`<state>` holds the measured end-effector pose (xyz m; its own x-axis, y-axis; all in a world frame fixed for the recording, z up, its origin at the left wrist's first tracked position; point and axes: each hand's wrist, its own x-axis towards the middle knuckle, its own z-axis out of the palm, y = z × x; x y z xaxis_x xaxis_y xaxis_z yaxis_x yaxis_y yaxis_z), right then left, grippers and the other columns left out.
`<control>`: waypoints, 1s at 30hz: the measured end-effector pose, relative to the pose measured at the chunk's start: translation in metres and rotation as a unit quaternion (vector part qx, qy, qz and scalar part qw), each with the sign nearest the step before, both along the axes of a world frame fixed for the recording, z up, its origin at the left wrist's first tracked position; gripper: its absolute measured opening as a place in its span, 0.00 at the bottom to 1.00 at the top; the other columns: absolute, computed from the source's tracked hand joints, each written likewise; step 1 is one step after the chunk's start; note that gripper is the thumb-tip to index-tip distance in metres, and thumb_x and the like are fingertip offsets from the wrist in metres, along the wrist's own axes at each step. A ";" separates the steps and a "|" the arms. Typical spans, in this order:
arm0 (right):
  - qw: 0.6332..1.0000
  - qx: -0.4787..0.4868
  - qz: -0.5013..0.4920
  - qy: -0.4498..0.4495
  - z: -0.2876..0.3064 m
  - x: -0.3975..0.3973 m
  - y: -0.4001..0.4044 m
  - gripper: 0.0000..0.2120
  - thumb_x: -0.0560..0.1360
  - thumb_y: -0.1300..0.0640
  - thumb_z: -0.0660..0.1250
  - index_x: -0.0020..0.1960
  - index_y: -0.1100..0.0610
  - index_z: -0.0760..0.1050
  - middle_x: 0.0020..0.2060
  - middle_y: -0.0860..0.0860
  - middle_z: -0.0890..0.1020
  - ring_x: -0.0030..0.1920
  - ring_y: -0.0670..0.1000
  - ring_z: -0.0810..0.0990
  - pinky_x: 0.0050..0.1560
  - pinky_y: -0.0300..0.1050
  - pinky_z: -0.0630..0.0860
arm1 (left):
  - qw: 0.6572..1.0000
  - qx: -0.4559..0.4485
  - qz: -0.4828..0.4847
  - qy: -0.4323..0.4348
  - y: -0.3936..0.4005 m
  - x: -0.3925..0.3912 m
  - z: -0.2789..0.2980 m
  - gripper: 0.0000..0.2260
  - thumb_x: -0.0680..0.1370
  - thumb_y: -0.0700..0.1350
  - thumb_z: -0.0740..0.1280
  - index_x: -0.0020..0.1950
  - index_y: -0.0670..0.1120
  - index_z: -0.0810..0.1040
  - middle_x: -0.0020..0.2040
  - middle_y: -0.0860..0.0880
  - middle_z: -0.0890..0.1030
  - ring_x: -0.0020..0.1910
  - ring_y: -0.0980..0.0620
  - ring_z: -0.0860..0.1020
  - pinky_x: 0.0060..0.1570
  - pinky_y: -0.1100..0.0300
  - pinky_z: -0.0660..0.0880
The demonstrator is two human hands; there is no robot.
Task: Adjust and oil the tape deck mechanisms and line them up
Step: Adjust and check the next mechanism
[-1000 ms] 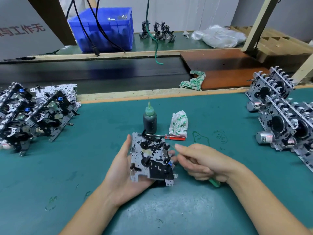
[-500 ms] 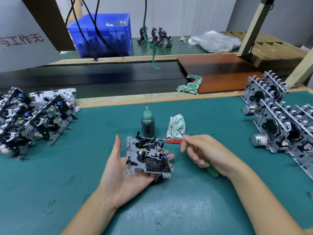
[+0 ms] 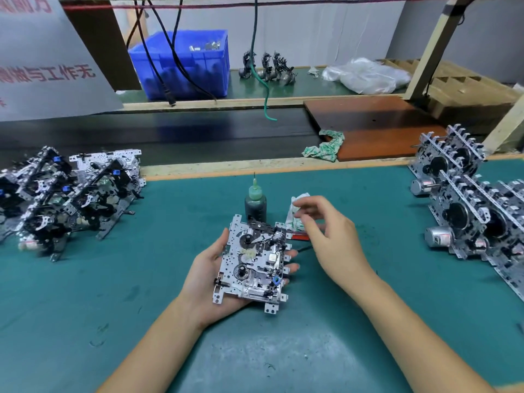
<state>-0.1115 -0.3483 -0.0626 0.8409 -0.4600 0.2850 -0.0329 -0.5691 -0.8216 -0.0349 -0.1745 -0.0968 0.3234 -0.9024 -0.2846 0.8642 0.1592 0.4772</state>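
A silver tape deck mechanism [image 3: 255,265] with black gears lies face up in my left hand [image 3: 204,279]. The thumb sits along its left edge and the fingertips show past its right edge. My right hand [image 3: 331,239] hovers just right of the mechanism with loosely spread fingers, and I see nothing in it. Under it lie a red-handled screwdriver [image 3: 300,237] and a dark slim tool [image 3: 304,248] on the green mat [image 3: 141,307]. A dark oil bottle [image 3: 255,207] with a green needle tip stands right behind the mechanism.
A crumpled white rag [image 3: 295,214] lies beside the bottle. Several mechanisms are piled at the left [image 3: 71,199], and others stand in a row at the right [image 3: 467,219]. Behind the mat's wooden edge are a dark belt, a brown board [image 3: 368,123] and a blue crate [image 3: 184,61].
My right hand no longer holds the thin green-handled tool; it has opened and lifted over the screwdriver. My left hand has tilted the mechanism flatter, face up.
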 end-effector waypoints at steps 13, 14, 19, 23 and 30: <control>0.969 0.145 0.118 0.160 0.006 0.069 0.016 0.19 0.75 0.57 0.69 0.65 0.56 0.70 0.58 0.53 0.79 0.56 0.49 0.77 0.53 0.40 0.70 | 0.998 -0.019 0.041 0.054 0.002 0.000 0.003 0.27 0.78 0.58 0.57 0.64 0.37 0.77 0.67 0.34 0.73 0.66 0.32 0.70 0.64 0.36 0.66; 0.982 0.107 0.108 0.110 0.007 0.064 0.017 0.17 0.76 0.56 0.67 0.64 0.55 0.70 0.57 0.53 0.79 0.56 0.51 0.77 0.55 0.43 0.71 | 0.998 -0.021 0.033 0.053 0.002 0.000 0.002 0.27 0.78 0.58 0.57 0.64 0.37 0.76 0.66 0.33 0.72 0.65 0.31 0.70 0.64 0.36 0.66; 0.989 0.047 0.113 -0.086 0.030 0.022 0.010 0.13 0.74 0.41 0.58 0.58 0.31 0.63 0.47 0.37 0.74 0.43 0.38 0.74 0.43 0.31 0.70 | 0.999 -0.021 0.006 0.043 0.000 0.002 0.000 0.28 0.78 0.57 0.56 0.64 0.35 0.75 0.66 0.31 0.71 0.65 0.31 0.70 0.65 0.35 0.64; 0.982 0.165 0.077 -0.057 0.023 -0.006 -0.006 0.11 0.78 0.51 0.62 0.53 0.40 0.61 0.33 0.42 0.75 0.28 0.44 0.69 0.30 0.40 0.68 | 0.999 -0.016 0.002 0.035 0.001 0.004 0.000 0.29 0.79 0.58 0.54 0.66 0.35 0.73 0.68 0.30 0.68 0.67 0.31 0.68 0.68 0.37 0.61; 0.871 0.471 -0.006 -0.137 0.013 -0.020 -0.013 0.11 0.66 0.52 0.69 0.44 0.57 0.73 0.25 0.46 0.69 0.20 0.42 0.61 0.17 0.33 0.58 | 0.999 -0.021 0.002 0.032 0.001 0.003 0.001 0.29 0.79 0.58 0.54 0.66 0.35 0.74 0.67 0.30 0.69 0.66 0.30 0.69 0.66 0.36 0.63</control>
